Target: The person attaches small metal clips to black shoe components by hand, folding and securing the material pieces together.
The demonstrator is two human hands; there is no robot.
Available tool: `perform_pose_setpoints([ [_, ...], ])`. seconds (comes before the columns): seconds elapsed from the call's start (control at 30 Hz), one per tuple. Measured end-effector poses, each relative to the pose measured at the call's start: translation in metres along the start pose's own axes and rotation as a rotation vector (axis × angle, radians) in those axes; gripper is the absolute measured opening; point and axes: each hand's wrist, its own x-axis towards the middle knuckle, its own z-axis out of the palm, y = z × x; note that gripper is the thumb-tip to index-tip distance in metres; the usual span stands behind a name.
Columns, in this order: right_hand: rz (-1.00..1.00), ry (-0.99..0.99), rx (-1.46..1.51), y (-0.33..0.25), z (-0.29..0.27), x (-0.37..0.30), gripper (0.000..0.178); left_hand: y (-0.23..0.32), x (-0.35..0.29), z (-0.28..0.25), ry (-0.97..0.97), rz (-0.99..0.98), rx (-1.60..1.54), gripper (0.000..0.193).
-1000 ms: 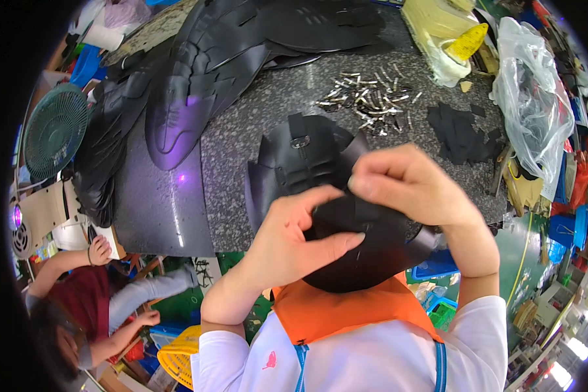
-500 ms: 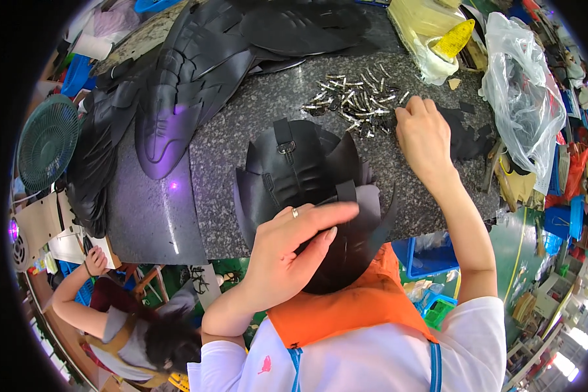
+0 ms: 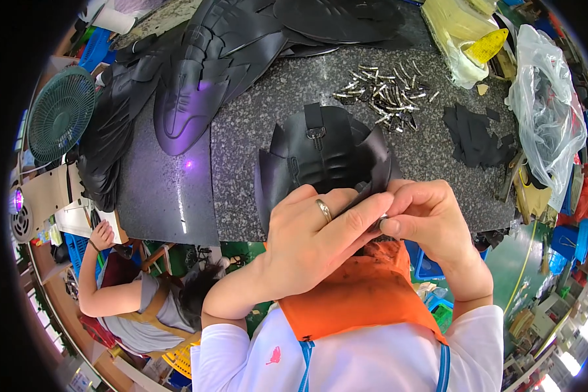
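Note:
A black leather shoe upper (image 3: 333,157) lies at the table's near edge, with a small metal buckle (image 3: 316,133) on its strap. Closed round the near part of the upper is my left hand (image 3: 320,228), a ring on one finger. My right hand (image 3: 431,212) meets its fingertips, thumb and forefinger pinching a small shiny metal piece (image 3: 380,221), mostly hidden. Beyond the upper sits a pile of small silver and black metal pieces (image 3: 389,95), apart from both hands.
Black leather uppers (image 3: 242,46) are heaped at the far left. Black scraps (image 3: 473,134) lie at the right, near a clear plastic bag (image 3: 545,98) and a yellow-tipped wrapped object (image 3: 487,47). A green fan (image 3: 62,114) and a co-worker (image 3: 144,294) are at the left.
My right hand has come back from the edge of the metal pile to my left hand, now pinching a small piece. The whole view has shifted slightly.

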Motion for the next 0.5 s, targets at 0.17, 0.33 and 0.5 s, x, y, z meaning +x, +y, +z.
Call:
perform_pose_setpoints([
  [0.17, 0.009, -0.063, -0.017, 0.006, -0.006, -0.001, 0.005, -0.005, -0.006, -0.005, -0.041, 0.098, 0.057, 0.045],
  [0.33, -0.503, 0.076, -0.308, 0.021, 0.008, -0.006, 0.013, 0.0, -0.001, -0.006, -0.058, -0.007, -0.129, 0.037],
  [0.5, -0.672, 0.18, -0.221, 0.035, 0.018, -0.002, 0.019, 0.004, -0.012, 0.012, 0.279, -0.178, -0.589, 0.053],
])
